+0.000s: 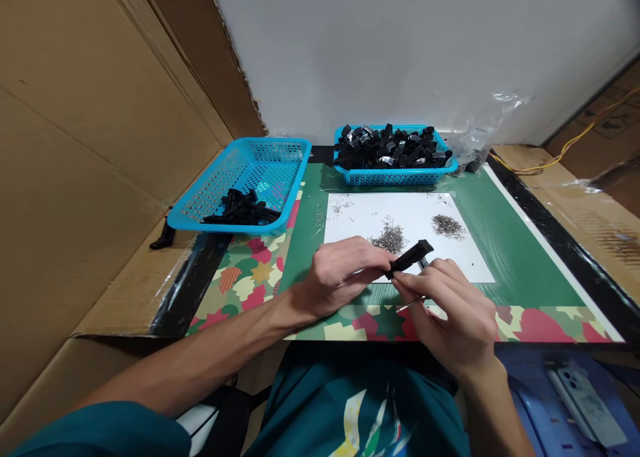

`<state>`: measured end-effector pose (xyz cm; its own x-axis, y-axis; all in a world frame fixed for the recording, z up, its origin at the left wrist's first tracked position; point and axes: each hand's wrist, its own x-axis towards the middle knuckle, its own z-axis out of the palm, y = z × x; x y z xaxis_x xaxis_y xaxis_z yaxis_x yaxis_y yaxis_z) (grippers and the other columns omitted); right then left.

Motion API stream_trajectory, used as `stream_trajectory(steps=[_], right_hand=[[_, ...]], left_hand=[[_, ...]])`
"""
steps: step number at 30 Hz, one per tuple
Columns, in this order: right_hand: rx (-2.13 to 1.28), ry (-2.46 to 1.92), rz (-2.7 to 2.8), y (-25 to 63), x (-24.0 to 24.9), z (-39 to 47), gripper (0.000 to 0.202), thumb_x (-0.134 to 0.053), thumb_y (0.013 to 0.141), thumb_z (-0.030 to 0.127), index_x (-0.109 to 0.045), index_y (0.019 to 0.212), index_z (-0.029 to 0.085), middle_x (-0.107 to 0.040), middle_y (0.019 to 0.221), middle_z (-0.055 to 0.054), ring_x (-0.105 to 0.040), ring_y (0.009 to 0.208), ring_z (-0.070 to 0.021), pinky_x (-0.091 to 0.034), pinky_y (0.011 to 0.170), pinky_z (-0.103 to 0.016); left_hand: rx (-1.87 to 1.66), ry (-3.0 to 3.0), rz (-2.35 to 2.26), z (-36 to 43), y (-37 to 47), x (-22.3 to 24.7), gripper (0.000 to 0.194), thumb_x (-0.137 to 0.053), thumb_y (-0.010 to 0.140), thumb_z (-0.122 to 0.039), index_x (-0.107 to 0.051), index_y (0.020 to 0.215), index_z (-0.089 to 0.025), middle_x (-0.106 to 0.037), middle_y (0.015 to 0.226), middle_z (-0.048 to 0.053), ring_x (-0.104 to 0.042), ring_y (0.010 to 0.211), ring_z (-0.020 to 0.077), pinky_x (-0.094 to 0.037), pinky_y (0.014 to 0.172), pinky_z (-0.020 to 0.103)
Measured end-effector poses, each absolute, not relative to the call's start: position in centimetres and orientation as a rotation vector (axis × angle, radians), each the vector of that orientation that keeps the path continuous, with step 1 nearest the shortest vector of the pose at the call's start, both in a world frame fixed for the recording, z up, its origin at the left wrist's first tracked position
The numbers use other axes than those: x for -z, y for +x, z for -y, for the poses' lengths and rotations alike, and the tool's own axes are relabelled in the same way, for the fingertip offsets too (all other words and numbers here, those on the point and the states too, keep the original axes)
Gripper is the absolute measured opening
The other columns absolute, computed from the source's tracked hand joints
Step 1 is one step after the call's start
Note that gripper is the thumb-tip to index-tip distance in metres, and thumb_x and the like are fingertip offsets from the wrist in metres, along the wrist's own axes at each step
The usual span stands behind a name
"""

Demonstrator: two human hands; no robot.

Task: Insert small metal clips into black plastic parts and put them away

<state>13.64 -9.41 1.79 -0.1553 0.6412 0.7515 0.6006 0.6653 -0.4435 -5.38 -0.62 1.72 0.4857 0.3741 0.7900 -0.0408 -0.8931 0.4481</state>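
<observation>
Over the front of the table, my left hand [345, 270] pinches a long black plastic part [413, 256] near its lower end. The part slants up to the right, its squarish far end free. My right hand [453, 307] is closed around a thin metal tool [411, 304], whose exact kind I cannot make out. The right thumb and fingertips meet the lower end of the black part, beside the left fingertips. Just behind both hands, a pile of tiny metal pieces [390, 236] lies on a white sheet [415, 204].
A second pile of small metal pieces [447, 226] lies on the sheet's right. One blue basket [240, 228] holds long black parts; another blue basket [395, 177] is full of short black pieces. A clear plastic bag [475, 140] stands behind. Cardboard [100, 110] walls the left side.
</observation>
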Motion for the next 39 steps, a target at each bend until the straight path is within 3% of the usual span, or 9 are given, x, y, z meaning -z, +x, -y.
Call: stream_trajectory(steps=[8, 14, 19, 22, 27, 31, 36, 39], right_hand=[[-0.185, -0.962, 1.692, 13.8, -1.4, 9.0, 0.028, -0.071, 0.09, -0.003, -0.072, 0.106, 0.019, -0.064, 0.073, -0.001, -0.048, 0.068, -0.0161, -0.039, 0.063, -0.033], [-0.248, -0.98, 1.602, 13.6, -0.8, 8.8, 0.026, -0.071, 0.092, -0.001, -0.072, 0.103, 0.023, -0.067, 0.076, 0.0, -0.052, 0.067, -0.0166, -0.041, 0.062, -0.033], [-0.396, -1.084, 1.614, 14.4, -0.3, 9.2, 0.031, -0.072, 0.094, 0.007, -0.073, 0.118, 0.026, -0.065, 0.081, 0.001, -0.056, 0.07, -0.0164, -0.045, 0.064, -0.032], [-0.422, -1.138, 1.607, 15.0, -0.8, 9.4, 0.032, -0.071, 0.097, 0.013, -0.073, 0.127, 0.026, -0.062, 0.081, 0.001, -0.057, 0.073, -0.0166, -0.046, 0.065, -0.031], [-0.403, -1.237, 1.669, 16.2, -2.1, 9.4, 0.032, -0.05, 0.11, 0.023, -0.074, 0.129, 0.029, -0.066, 0.106, -0.005, -0.063, 0.095, -0.0205, -0.049, 0.079, -0.034], [-0.223, -1.353, 1.747, 17.5, -2.7, 8.7, 0.037, -0.044, 0.112, 0.032, -0.072, 0.136, 0.029, -0.06, 0.115, -0.009, -0.058, 0.112, -0.026, -0.048, 0.094, -0.041], [-0.245, -1.359, 1.79, 17.5, -3.6, 8.1, 0.027, -0.045, 0.112, 0.028, -0.071, 0.115, 0.024, -0.065, 0.097, -0.005, -0.063, 0.087, -0.0193, -0.047, 0.074, -0.031], [-0.297, -1.356, 1.806, 16.6, -3.8, 8.4, 0.013, -0.055, 0.108, 0.027, -0.067, 0.11, 0.023, -0.057, 0.079, 0.001, -0.055, 0.069, -0.0155, -0.041, 0.062, -0.028]], left_hand=[[-1.348, 2.327, -0.235, 0.7, -5.6, -1.4, 0.018, -0.072, 0.095, -0.007, -0.073, 0.111, -0.016, -0.082, 0.102, 0.012, -0.079, 0.093, 0.0202, -0.065, 0.082, 0.03], [-1.327, 2.292, -0.315, 0.8, -5.3, -1.2, 0.012, -0.074, 0.095, -0.01, -0.073, 0.105, -0.016, -0.082, 0.096, 0.009, -0.079, 0.087, 0.0183, -0.064, 0.077, 0.027], [-1.387, 2.238, -0.474, 0.7, -4.6, -1.0, 0.011, -0.078, 0.092, -0.01, -0.073, 0.099, -0.016, -0.08, 0.088, 0.004, -0.075, 0.072, 0.0128, -0.06, 0.064, 0.021], [-1.273, 2.15, -0.612, 0.6, -4.3, -0.9, 0.014, -0.081, 0.09, -0.015, -0.074, 0.103, -0.017, -0.08, 0.093, 0.003, -0.074, 0.074, 0.0119, -0.059, 0.063, 0.02], [-1.023, 2.027, -0.774, 0.4, -4.1, -1.1, 0.018, -0.075, 0.092, -0.013, -0.074, 0.109, -0.018, -0.079, 0.1, 0.002, -0.074, 0.082, 0.0126, -0.057, 0.067, 0.02], [-1.025, 2.051, -0.771, 0.2, -4.1, -1.2, 0.016, -0.079, 0.091, -0.016, -0.076, 0.107, -0.018, -0.079, 0.1, 0.002, -0.07, 0.079, 0.0121, -0.052, 0.063, 0.021], [-1.155, 2.095, -0.712, 0.3, -4.2, -1.3, 0.013, -0.079, 0.09, -0.012, -0.076, 0.103, -0.016, -0.079, 0.097, 0.003, -0.07, 0.077, 0.0125, -0.05, 0.06, 0.021], [-1.206, 2.133, -0.637, 0.4, -4.4, -1.2, 0.011, -0.078, 0.092, -0.016, -0.075, 0.103, -0.015, -0.079, 0.097, 0.005, -0.071, 0.078, 0.0135, -0.051, 0.06, 0.022]])
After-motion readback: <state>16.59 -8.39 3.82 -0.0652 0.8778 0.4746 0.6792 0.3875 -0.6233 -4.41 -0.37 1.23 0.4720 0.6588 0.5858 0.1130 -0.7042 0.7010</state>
